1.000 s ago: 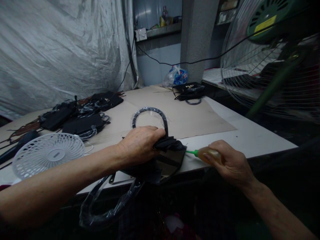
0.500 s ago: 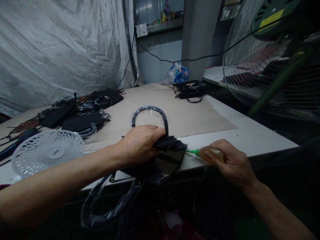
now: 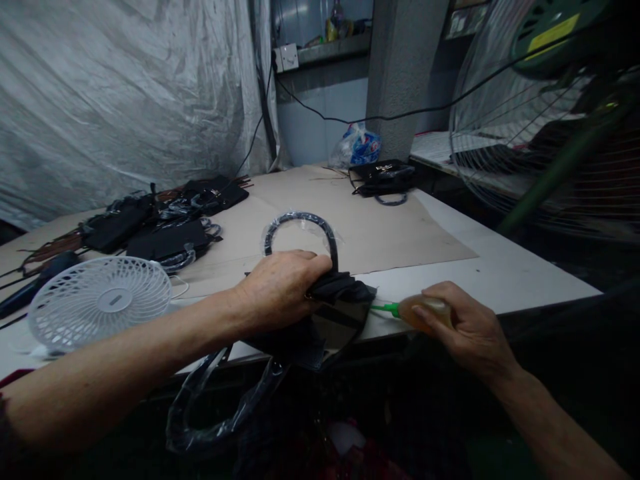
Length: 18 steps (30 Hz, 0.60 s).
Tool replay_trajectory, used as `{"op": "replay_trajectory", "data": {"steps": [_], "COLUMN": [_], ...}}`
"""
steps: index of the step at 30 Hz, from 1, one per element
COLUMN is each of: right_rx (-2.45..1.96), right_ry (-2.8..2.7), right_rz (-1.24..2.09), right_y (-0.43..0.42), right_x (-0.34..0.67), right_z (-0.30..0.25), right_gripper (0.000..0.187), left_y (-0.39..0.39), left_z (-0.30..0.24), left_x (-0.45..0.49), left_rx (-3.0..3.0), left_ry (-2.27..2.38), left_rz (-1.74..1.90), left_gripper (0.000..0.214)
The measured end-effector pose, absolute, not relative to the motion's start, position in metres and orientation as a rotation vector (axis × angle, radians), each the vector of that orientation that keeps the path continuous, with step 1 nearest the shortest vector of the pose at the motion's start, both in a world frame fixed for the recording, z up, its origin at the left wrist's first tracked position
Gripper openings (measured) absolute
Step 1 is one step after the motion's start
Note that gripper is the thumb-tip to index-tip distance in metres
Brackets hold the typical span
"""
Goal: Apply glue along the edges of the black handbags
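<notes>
My left hand presses down on a black handbag at the table's front edge, fingers curled over its folded top. One plastic-wrapped handle arcs up on the table behind the hand, and another handle hangs below the edge. My right hand grips a small amber glue bottle. Its green nozzle touches the bag's right edge.
A small white fan lies at the left. Several black bags are piled at the back left, and another black bag sits at the back by a pillar. A large standing fan fills the right. Brown cardboard covers the table.
Both hands hold nearly the same pose; the view has shifted slightly, and the nozzle stays at the bag's edge.
</notes>
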State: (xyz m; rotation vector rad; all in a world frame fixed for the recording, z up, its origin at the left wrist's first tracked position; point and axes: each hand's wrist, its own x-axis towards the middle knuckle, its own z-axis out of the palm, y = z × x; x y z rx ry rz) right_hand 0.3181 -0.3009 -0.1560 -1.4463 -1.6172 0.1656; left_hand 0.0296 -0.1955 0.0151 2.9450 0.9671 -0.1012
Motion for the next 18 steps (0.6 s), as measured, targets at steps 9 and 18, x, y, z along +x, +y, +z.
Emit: {"op": "replay_trajectory", "data": {"steps": [9,18], "right_rx": [-1.473,-1.506], "right_ry": [-1.601,-1.59], "right_rz": [0.138,0.126], "right_y": [-0.3012,-0.3031], "right_x": [0.3137,0.3114], "right_z": [-0.1537,-0.1555], "right_gripper": [0.018,0.022], "left_y": [-0.1951,-0.1973], "left_z": [0.011,0.0083], "left_x": [0.0288,0.0263], "left_rx": [2.962,2.931], "left_ry": [0.959,0.939], "left_rz": [-0.071,-0.052], "left_gripper": [0.006,0.005]}}
